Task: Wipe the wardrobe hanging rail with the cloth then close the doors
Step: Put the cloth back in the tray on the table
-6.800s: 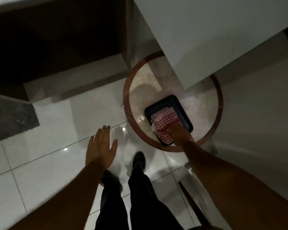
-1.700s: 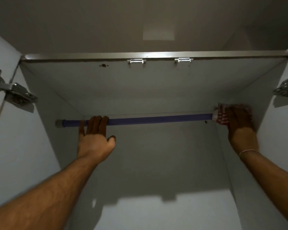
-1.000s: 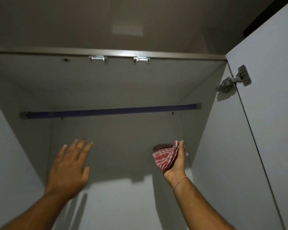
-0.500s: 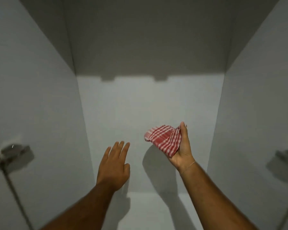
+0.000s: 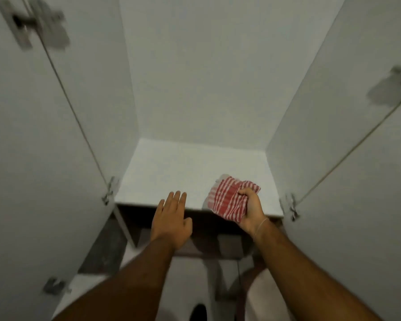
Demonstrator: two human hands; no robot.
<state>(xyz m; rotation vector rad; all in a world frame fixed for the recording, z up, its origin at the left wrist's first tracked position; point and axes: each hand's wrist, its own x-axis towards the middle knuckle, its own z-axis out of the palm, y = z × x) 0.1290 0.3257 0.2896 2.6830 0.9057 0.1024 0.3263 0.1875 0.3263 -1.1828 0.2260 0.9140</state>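
My right hand (image 5: 251, 210) grips a bunched red-and-white checked cloth (image 5: 228, 200) over the front right of the wardrobe's white bottom shelf (image 5: 190, 172). Flat and empty with fingers spread, my left hand (image 5: 171, 218) hovers at the shelf's front edge. Both white doors stand swung out, the left door (image 5: 33, 158) and the right door (image 5: 361, 181). The hanging rail is out of view above the frame.
Metal hinges show on both doors, blurred near the top (image 5: 39, 26) and lower at the shelf level (image 5: 291, 207). Below the shelf is a dark recess (image 5: 208, 230) and pale tiled floor (image 5: 195, 281). A dark shoe tip (image 5: 198, 312) shows at the bottom edge.
The view has swung down from the rail to the wardrobe's bottom shelf. Both hands came off the rail and dropped low; the right hand still holds the cloth.
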